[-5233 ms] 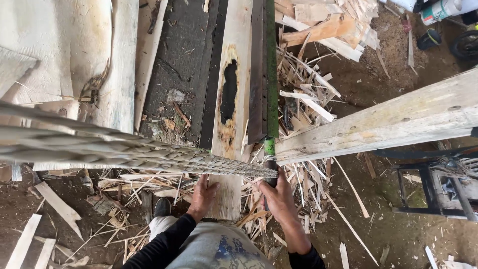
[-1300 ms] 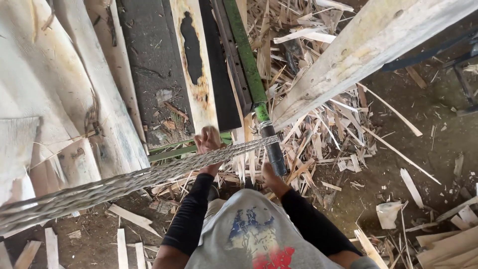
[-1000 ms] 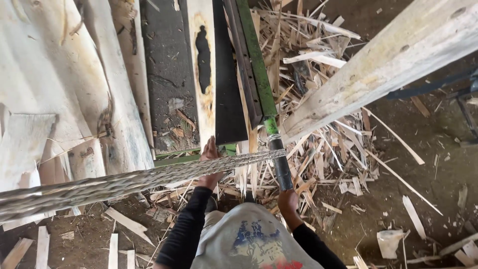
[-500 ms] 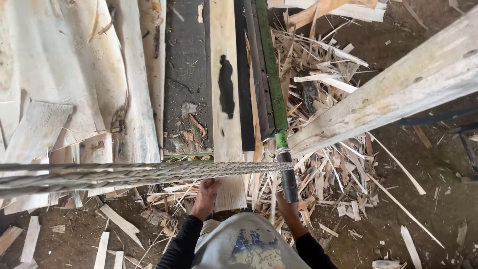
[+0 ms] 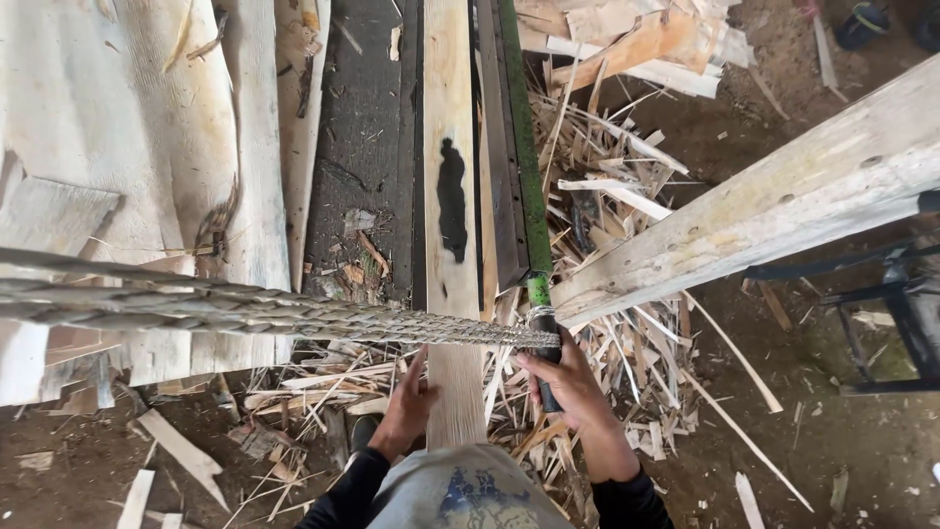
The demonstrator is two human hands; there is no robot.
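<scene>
Left hand [image 5: 406, 411] flat against the near end of a pale plank [image 5: 450, 196], right hand [image 5: 573, 387] gripping a green-shafted tool's dark handle [image 5: 546, 367]; plank apparently mid-cut, splinters [image 5: 627, 323] strewn over the floor [image 5: 852, 460].

Rope [image 5: 274, 312] crossing above a long plank [image 5: 448, 176], scrap pile [image 5: 627, 245] to its right, beam [image 5: 774, 211] over the scraps

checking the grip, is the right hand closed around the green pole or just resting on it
Closed: the right hand has its fingers wrapped around the dark lower end of the green pole.
</scene>
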